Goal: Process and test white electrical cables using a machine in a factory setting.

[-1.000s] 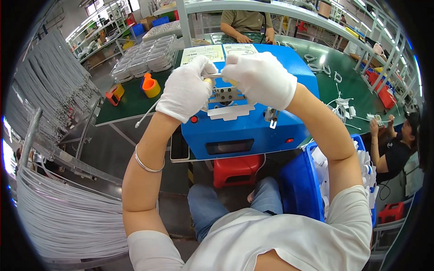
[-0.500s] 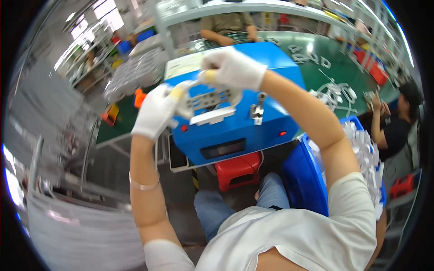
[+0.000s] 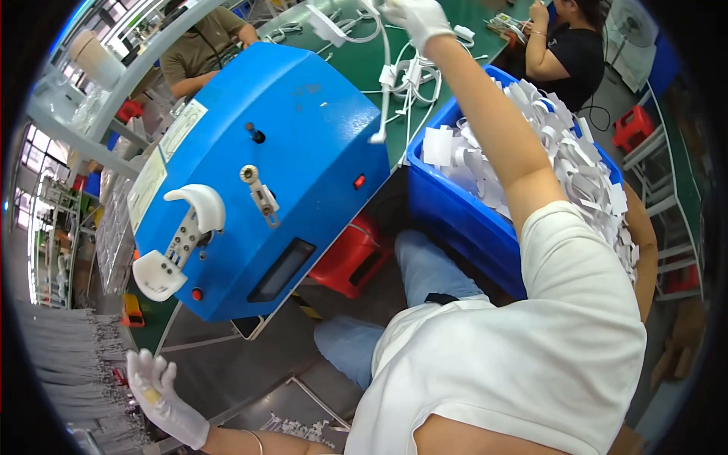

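My right hand (image 3: 418, 21), in a white glove, is stretched to the far table at the top edge. Its fingers are closed on a white cable (image 3: 385, 95), whose end hangs down beside a blue machine (image 3: 303, 129). My left hand (image 3: 167, 406), gloved too, is at the lower left with its fingers spread and nothing in them. Close by it lies a mass of long grey-white cables (image 3: 76, 364). The machine carries a winding fixture with two curved white pieces (image 3: 203, 206), which is bare of cable, and a small metal clamp (image 3: 262, 197).
To the right stands a blue bin (image 3: 470, 216) heaped with white coiled cables (image 3: 565, 144). More white cables (image 3: 413, 76) lie on the green table (image 3: 462, 61). A red stool (image 3: 349, 258) is under the machine. Two co-workers sit across and at the right.
Both hands have left the machine's fixture. My right hand has gone to the cables on the far right; my left has dropped to the lower left and opened. The view has turned right.
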A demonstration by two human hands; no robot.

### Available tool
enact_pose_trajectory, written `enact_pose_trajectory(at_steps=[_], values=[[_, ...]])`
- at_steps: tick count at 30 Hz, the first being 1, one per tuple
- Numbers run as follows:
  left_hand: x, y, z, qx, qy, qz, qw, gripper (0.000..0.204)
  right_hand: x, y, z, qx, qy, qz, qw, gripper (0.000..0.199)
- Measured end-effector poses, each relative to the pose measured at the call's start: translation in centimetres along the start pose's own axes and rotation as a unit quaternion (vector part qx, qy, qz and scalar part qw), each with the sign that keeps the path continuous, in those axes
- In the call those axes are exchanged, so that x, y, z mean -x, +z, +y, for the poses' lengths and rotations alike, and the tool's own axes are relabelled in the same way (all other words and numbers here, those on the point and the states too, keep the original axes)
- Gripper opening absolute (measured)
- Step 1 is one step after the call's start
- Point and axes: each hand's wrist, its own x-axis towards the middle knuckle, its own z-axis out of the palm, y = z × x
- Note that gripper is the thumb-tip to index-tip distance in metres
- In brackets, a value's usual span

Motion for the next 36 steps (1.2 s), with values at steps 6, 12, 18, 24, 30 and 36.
enact_pose_trajectory(at_steps=[6,12,18,24,30,36], values=[[1.9,-0.5,-3.5,-0.01,-0.083,0.03,0.996,0.051,7.0,-10.3,6.1,0.598,-0.057,-0.531,0.598,0.034],[1.2,2.8,-0.9,0.013,-0.062,0.007,0.998,0.048,11.4,-12.9,9.4,0.558,0.074,-0.504,0.655,0.044],[1.8,2.9,0.3,-0.001,-0.01,-0.058,0.998,0.047,9.4,-11.6,6.5,0.545,0.046,-0.402,0.734,0.021],[3.0,8.5,2.6,0.048,0.028,-0.17,0.984,0.029,8.7,-8.9,-4.3,0.202,0.162,-0.3,0.918,0.03],[6.4,17.8,4.9,0.155,0.041,-0.375,0.913,0.026,19.2,1.2,-8.0,-0.27,0.185,-0.382,0.864,0.04],[6.1,21.1,5.0,0.431,0.06,-0.064,0.898,0.034,27.6,9.4,-9.2,-0.377,0.282,-0.355,0.808,0.024]])
